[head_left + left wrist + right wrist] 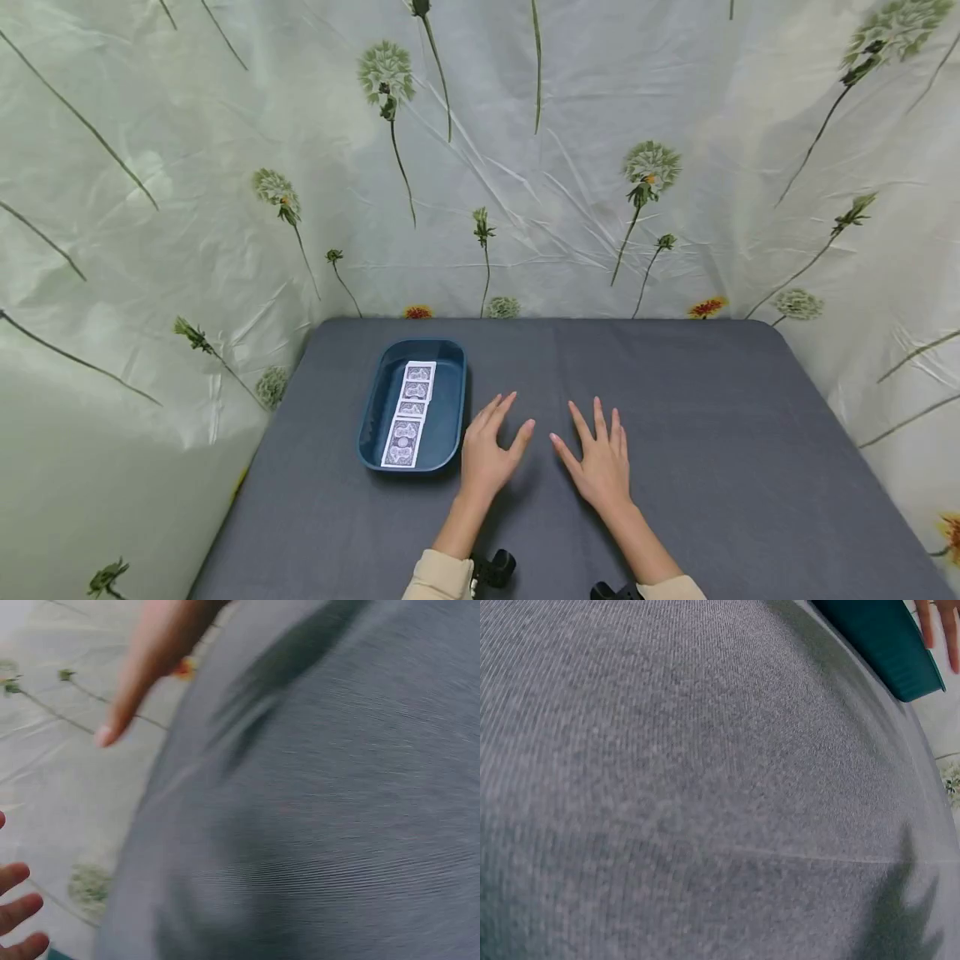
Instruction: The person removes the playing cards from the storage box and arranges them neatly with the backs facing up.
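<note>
My left hand [487, 454] is held over the table just right of a blue tray [459, 417], its fingers extended and the thumb spread. My right hand [602, 467] hovers a short way to the right, palm down with fingers fanned out. Neither hand holds anything. Several playing cards [405, 442] lie face down in the tray, overlapping in a lengthwise column. In the left wrist view the left hand's thumb [139, 686] and fingertips [22, 911] show above the cloth. The right wrist view catches the tray's side [881, 645] and part of the left hand.
A grey cloth covers the table [712, 417], which reaches well to the right of both hands. Behind and beside it hangs a pale sheet [525, 192] printed with dandelions. Hand shadows fall on the cloth.
</note>
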A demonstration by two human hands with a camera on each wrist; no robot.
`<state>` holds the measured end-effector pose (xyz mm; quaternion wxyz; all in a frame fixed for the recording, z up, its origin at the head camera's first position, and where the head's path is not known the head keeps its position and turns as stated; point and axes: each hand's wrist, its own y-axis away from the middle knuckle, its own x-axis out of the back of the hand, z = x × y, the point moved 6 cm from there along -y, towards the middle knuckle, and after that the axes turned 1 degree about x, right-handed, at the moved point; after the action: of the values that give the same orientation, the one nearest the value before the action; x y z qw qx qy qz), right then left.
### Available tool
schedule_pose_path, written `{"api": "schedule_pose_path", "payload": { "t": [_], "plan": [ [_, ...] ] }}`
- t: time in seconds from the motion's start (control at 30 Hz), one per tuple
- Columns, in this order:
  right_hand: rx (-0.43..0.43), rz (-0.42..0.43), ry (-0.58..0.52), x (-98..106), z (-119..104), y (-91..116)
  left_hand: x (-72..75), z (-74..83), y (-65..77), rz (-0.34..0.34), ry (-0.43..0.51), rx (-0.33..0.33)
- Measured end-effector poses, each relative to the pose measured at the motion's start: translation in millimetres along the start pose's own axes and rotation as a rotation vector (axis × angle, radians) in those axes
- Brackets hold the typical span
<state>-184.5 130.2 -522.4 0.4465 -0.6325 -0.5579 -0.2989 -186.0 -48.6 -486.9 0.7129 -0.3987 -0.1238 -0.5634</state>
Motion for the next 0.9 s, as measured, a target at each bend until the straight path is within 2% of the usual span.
{"api": "schedule_pose_path", "payload": {
  "t": [0.1,0.2,0.4,0.53,0.67,0.9],
  "plan": [
    [0.016,0.003,-0.024,-1.3,-4.2,-2.1,21.4,-2.5,-7.8,0.089,0.093,-0.017],
    [0.022,0.004,-0.049,-1.4,-6.9,-3.5,44.3,-13.7,-14.7,0.164,0.137,0.007],
    [0.03,-0.024,-0.072,-4.8,-11.4,-5.8,97.0,-53.3,-17.7,0.35,0.134,0.183],
    [0.051,-0.004,-0.091,-5.4,-16.1,-7.5,123.2,-76.6,-17.1,0.418,0.077,0.283],
    [0.083,0.037,-0.081,-5.9,-23.4,-9.4,138.9,-97.4,-12.5,0.438,0.012,0.342],
    [0.113,0.037,-0.093,-10.0,-35.0,-13.3,150.4,-127.2,-1.8,0.462,-0.001,0.44]
  ]
}}
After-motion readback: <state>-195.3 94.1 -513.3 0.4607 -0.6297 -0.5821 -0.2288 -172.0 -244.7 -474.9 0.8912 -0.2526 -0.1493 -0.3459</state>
